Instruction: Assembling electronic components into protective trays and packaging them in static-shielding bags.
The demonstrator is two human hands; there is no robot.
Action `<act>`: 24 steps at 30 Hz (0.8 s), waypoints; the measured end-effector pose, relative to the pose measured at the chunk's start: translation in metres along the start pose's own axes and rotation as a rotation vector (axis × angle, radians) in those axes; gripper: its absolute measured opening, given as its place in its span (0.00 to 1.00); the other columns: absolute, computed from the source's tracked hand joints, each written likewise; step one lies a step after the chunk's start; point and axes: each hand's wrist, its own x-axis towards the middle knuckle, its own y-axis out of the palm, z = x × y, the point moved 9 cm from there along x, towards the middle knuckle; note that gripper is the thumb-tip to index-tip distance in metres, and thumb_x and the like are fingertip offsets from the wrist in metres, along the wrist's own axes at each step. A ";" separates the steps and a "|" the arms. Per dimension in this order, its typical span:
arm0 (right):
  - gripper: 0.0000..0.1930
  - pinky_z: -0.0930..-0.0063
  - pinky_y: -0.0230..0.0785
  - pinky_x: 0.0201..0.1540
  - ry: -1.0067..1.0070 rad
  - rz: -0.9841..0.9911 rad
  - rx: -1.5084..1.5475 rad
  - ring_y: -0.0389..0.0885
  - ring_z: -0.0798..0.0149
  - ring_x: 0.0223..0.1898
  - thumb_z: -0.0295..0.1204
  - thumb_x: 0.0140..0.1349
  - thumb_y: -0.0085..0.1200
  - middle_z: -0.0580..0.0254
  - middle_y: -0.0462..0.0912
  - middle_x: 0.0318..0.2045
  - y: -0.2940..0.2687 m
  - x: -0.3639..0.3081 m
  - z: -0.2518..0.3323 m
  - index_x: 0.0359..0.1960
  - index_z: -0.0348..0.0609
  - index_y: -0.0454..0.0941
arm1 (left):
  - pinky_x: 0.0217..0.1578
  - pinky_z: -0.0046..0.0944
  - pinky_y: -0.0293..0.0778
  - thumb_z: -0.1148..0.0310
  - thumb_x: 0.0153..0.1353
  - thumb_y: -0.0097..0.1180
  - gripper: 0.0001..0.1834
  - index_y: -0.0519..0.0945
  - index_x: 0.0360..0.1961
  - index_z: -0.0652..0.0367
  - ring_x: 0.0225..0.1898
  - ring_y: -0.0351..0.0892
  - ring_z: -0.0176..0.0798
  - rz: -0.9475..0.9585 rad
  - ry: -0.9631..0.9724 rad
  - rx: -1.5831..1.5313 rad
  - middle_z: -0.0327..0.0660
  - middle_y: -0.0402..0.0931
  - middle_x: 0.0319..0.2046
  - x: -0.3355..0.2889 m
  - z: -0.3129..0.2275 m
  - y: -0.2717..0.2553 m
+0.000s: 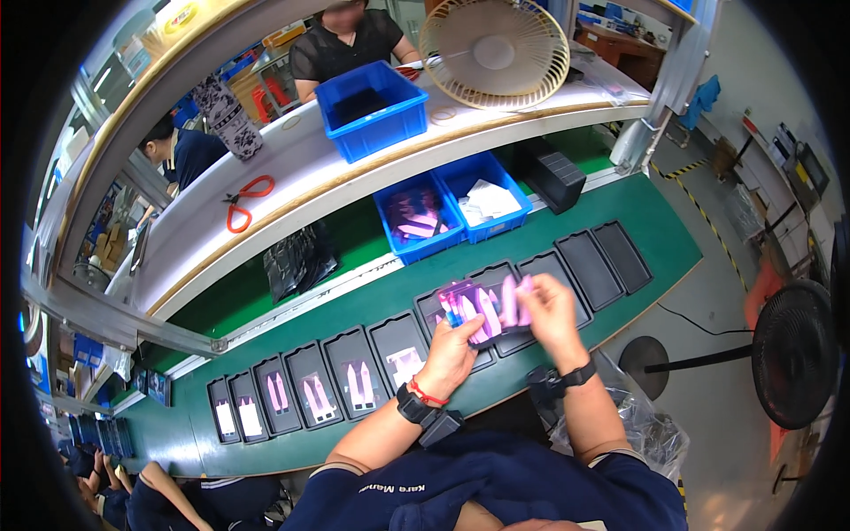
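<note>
My left hand (450, 356) is closed around a bunch of pink and purple pointed, pencil-shaped pieces (485, 317), with some blue showing at its left side. My right hand (554, 311) pinches another pink pointed piece (511, 299) at the right of that bunch; its edges are blurred. Both hands are above a row of black trays (591, 270) on the green table. Trays further left hold pairs of pink pointed pieces (360, 386) on clear or white backing. White cards (251, 418) lie in the leftmost trays.
Behind the trays stand a blue bin of pink pieces (387, 232) and a blue bin of white pieces (485, 232). Red-handled scissors (239, 212), another blue bin (379, 124) and a fan (494, 53) occupy the shelf. A black fan (794, 354) stands right. Other people sit nearby.
</note>
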 end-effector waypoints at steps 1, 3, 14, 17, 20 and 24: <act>0.02 0.83 0.67 0.25 -0.045 -0.048 -0.071 0.75 0.79 0.23 0.23 0.55 0.57 0.67 0.79 0.22 -0.024 0.010 0.005 0.29 0.38 0.78 | 0.48 0.44 0.74 0.84 0.57 0.49 0.15 0.72 0.46 0.64 0.43 0.79 0.42 0.013 -0.027 -0.005 0.44 0.77 0.42 0.000 0.000 0.003; 0.09 0.77 0.67 0.25 0.064 -0.057 -0.450 0.77 0.71 0.23 0.24 0.51 0.61 0.61 0.80 0.23 -0.056 0.027 0.005 0.34 0.37 0.77 | 0.48 0.44 0.74 0.84 0.57 0.49 0.15 0.72 0.46 0.64 0.43 0.79 0.42 -0.009 -0.005 0.055 0.44 0.77 0.42 0.006 0.001 -0.003; 0.05 0.83 0.61 0.24 -0.019 0.007 -0.016 0.70 0.80 0.23 0.25 0.55 0.58 0.71 0.74 0.24 -0.017 0.003 0.006 0.26 0.38 0.75 | 0.45 0.40 0.75 0.84 0.53 0.55 0.14 0.75 0.42 0.62 0.42 0.79 0.40 0.038 0.029 0.178 0.43 0.78 0.39 0.022 0.024 0.022; 0.04 0.82 0.64 0.25 -0.082 -0.196 -0.177 0.74 0.79 0.25 0.25 0.56 0.57 0.69 0.78 0.22 -0.098 0.043 0.010 0.27 0.38 0.78 | 0.47 0.44 0.76 0.83 0.57 0.49 0.14 0.72 0.45 0.66 0.43 0.79 0.50 0.064 0.023 0.090 0.47 0.78 0.40 0.012 0.012 0.030; 0.06 0.76 0.67 0.25 0.007 -0.329 -0.630 0.77 0.73 0.22 0.29 0.49 0.63 0.63 0.79 0.18 -0.161 0.074 0.013 0.26 0.39 0.80 | 0.43 0.40 0.77 0.85 0.55 0.53 0.14 0.74 0.43 0.63 0.39 0.80 0.41 -0.002 0.072 0.132 0.43 0.78 0.38 0.016 0.006 0.017; 0.21 0.58 0.57 0.49 -0.317 -0.473 -1.229 0.72 0.53 0.42 0.39 0.41 0.68 0.59 0.78 0.35 -0.127 0.049 0.041 0.35 0.43 0.79 | 0.40 0.37 0.77 0.87 0.51 0.56 0.16 0.75 0.40 0.61 0.37 0.80 0.37 -0.047 0.099 0.128 0.41 0.79 0.36 0.017 0.008 0.014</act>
